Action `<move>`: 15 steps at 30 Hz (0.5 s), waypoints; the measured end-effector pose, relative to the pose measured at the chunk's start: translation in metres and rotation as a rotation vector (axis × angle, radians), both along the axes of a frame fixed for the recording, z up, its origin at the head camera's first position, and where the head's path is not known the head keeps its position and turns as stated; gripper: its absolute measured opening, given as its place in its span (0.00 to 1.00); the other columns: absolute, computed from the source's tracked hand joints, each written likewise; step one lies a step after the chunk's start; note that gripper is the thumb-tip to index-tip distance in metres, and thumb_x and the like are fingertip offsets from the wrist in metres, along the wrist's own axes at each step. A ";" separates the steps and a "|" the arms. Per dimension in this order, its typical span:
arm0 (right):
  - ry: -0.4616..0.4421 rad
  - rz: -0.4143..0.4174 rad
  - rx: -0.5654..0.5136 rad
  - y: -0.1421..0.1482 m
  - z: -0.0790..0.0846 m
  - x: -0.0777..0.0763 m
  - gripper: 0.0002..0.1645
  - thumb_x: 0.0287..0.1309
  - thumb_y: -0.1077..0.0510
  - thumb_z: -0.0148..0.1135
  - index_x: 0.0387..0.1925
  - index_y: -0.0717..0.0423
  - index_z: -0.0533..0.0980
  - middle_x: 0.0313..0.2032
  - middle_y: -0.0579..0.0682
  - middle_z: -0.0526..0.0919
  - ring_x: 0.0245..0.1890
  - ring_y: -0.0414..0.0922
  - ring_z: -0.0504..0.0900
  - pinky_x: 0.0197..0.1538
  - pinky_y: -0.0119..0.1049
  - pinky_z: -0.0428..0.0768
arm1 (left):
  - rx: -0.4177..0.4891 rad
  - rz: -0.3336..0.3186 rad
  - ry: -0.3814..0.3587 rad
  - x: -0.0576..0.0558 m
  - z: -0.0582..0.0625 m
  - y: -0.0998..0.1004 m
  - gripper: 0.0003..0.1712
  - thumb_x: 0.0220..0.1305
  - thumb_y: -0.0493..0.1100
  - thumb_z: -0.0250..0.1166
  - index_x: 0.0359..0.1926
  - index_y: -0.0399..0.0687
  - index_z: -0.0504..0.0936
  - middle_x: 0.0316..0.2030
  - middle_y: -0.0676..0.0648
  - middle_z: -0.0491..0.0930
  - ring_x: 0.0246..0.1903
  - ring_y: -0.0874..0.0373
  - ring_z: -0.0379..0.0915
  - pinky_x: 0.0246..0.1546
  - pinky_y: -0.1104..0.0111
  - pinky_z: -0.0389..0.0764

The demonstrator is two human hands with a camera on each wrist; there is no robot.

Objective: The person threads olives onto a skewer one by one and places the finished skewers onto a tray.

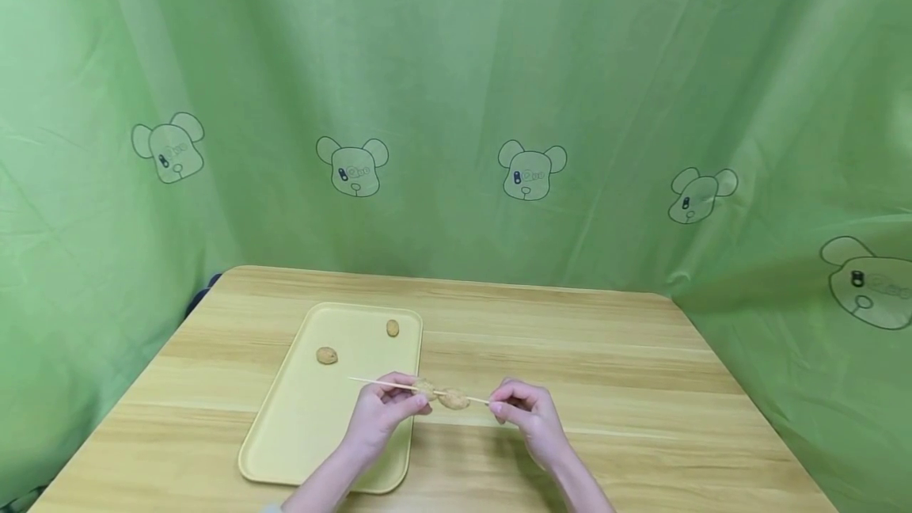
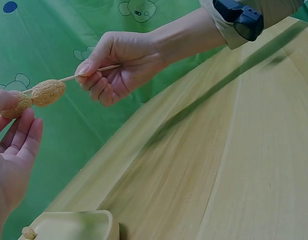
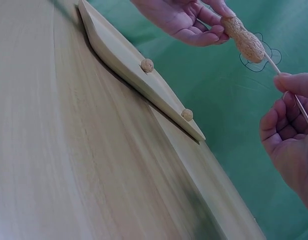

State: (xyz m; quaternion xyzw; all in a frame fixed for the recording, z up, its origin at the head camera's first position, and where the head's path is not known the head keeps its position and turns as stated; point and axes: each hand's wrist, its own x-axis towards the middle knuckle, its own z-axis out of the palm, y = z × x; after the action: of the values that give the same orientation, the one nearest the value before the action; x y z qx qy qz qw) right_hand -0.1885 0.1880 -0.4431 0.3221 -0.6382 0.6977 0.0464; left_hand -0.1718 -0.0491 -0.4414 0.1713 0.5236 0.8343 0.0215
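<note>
A thin wooden skewer runs through two wrinkled, golden-brown fried balls, set end to end. My left hand pinches the left ball between thumb and fingers, and the skewer's tip sticks out to the left beyond it. The right ball is outside both hands' grip. Further right, my right hand pinches the bare skewer between thumb and forefinger; its other fingers are curled, with the skewer's end passing beside the palm in the left wrist view. Both hands hold the skewer above the table, by the tray's right edge.
On the wooden table lies a pale yellow tray, left of centre. Two more brown balls rest in it, one ball towards the left and a smaller-looking one near the far right corner. A green curtain hangs behind.
</note>
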 end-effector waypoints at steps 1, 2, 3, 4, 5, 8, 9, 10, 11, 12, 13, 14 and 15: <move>0.003 -0.003 0.007 0.000 0.000 0.000 0.02 0.49 0.78 0.53 0.28 0.78 0.72 0.24 0.42 0.75 0.24 0.35 0.72 0.27 0.27 0.72 | -0.003 0.000 -0.001 0.000 0.000 0.000 0.17 0.52 0.24 0.61 0.34 0.50 0.80 0.28 0.52 0.80 0.28 0.62 0.78 0.37 0.71 0.81; 0.005 -0.011 0.017 0.001 0.000 0.000 0.02 0.49 0.78 0.53 0.27 0.78 0.72 0.24 0.42 0.75 0.24 0.35 0.72 0.27 0.27 0.72 | -0.004 0.000 -0.002 0.000 0.000 0.000 0.16 0.52 0.24 0.61 0.35 0.49 0.80 0.29 0.52 0.80 0.28 0.62 0.78 0.38 0.71 0.81; 0.009 -0.017 0.029 0.001 0.001 0.001 0.02 0.48 0.79 0.53 0.27 0.77 0.72 0.24 0.43 0.74 0.25 0.35 0.71 0.26 0.27 0.72 | -0.007 0.000 -0.005 0.000 0.000 0.000 0.14 0.52 0.24 0.61 0.36 0.46 0.80 0.29 0.52 0.80 0.28 0.62 0.78 0.38 0.71 0.81; 0.014 -0.023 0.043 0.002 0.001 0.001 0.03 0.48 0.79 0.53 0.27 0.77 0.72 0.24 0.43 0.74 0.25 0.35 0.71 0.26 0.27 0.72 | -0.016 0.002 -0.010 0.000 0.000 0.000 0.13 0.53 0.25 0.61 0.38 0.41 0.80 0.29 0.52 0.80 0.29 0.62 0.78 0.39 0.70 0.80; 0.019 -0.029 0.057 0.002 0.002 0.002 0.03 0.47 0.79 0.53 0.27 0.76 0.73 0.23 0.44 0.73 0.24 0.34 0.71 0.25 0.27 0.71 | -0.028 0.006 -0.016 0.000 0.000 0.000 0.13 0.53 0.25 0.61 0.41 0.36 0.79 0.30 0.52 0.80 0.29 0.62 0.78 0.39 0.70 0.80; 0.023 -0.043 0.095 0.004 0.003 0.004 0.03 0.48 0.78 0.55 0.27 0.75 0.74 0.23 0.45 0.72 0.24 0.34 0.70 0.24 0.28 0.70 | -0.072 0.026 -0.043 0.001 -0.001 0.000 0.19 0.53 0.26 0.62 0.47 0.20 0.71 0.30 0.53 0.81 0.30 0.62 0.79 0.41 0.70 0.80; 0.022 -0.041 0.102 0.004 0.004 0.005 0.02 0.48 0.77 0.55 0.28 0.75 0.74 0.23 0.45 0.72 0.24 0.34 0.70 0.23 0.28 0.70 | -0.089 0.034 -0.051 0.001 -0.001 -0.001 0.22 0.54 0.26 0.62 0.49 0.17 0.68 0.30 0.53 0.82 0.30 0.63 0.79 0.41 0.70 0.80; 0.019 -0.041 0.105 0.004 0.004 0.005 0.02 0.49 0.76 0.56 0.28 0.75 0.74 0.23 0.45 0.71 0.24 0.34 0.70 0.23 0.28 0.70 | -0.104 0.043 -0.059 0.001 -0.001 -0.001 0.24 0.54 0.26 0.61 0.50 0.15 0.66 0.30 0.53 0.82 0.30 0.63 0.79 0.41 0.70 0.80; 0.016 -0.040 0.106 0.004 0.004 0.005 0.02 0.49 0.75 0.56 0.28 0.75 0.74 0.23 0.46 0.71 0.24 0.34 0.70 0.24 0.28 0.70 | -0.118 0.052 -0.068 0.001 -0.002 -0.001 0.24 0.54 0.26 0.61 0.50 0.15 0.65 0.31 0.53 0.82 0.30 0.63 0.79 0.42 0.70 0.79; 0.015 -0.041 0.106 0.004 0.003 0.005 0.02 0.49 0.75 0.57 0.28 0.75 0.74 0.23 0.46 0.71 0.24 0.34 0.70 0.24 0.28 0.71 | -0.128 0.059 -0.076 0.001 -0.002 -0.001 0.24 0.54 0.26 0.62 0.50 0.16 0.66 0.32 0.52 0.83 0.30 0.63 0.79 0.42 0.70 0.79; 0.016 -0.041 0.104 0.005 0.003 0.004 0.02 0.50 0.75 0.56 0.28 0.75 0.74 0.23 0.46 0.71 0.24 0.34 0.70 0.24 0.28 0.71 | -0.136 0.067 -0.084 0.001 -0.002 -0.001 0.23 0.54 0.27 0.62 0.50 0.16 0.67 0.35 0.50 0.83 0.30 0.63 0.79 0.42 0.70 0.79; 0.017 -0.041 0.101 0.005 0.002 0.004 0.02 0.49 0.76 0.56 0.28 0.75 0.74 0.23 0.46 0.71 0.25 0.34 0.70 0.24 0.28 0.71 | -0.145 0.073 -0.091 0.001 -0.002 -0.001 0.22 0.54 0.27 0.62 0.49 0.16 0.68 0.38 0.47 0.83 0.30 0.63 0.79 0.43 0.70 0.79; 0.015 -0.042 0.098 0.006 0.001 0.003 0.02 0.49 0.76 0.56 0.28 0.75 0.74 0.23 0.45 0.71 0.25 0.34 0.70 0.24 0.28 0.71 | -0.150 0.080 -0.097 0.000 -0.002 -0.001 0.21 0.54 0.27 0.62 0.48 0.17 0.68 0.41 0.43 0.82 0.30 0.63 0.79 0.43 0.70 0.79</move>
State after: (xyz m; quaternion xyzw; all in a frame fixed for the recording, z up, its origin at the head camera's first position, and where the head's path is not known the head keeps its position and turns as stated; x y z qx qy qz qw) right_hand -0.1850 0.1936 -0.4418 0.3156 -0.6777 0.6623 0.0499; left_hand -0.1713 -0.0503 -0.4435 0.1076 0.5894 0.8002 0.0264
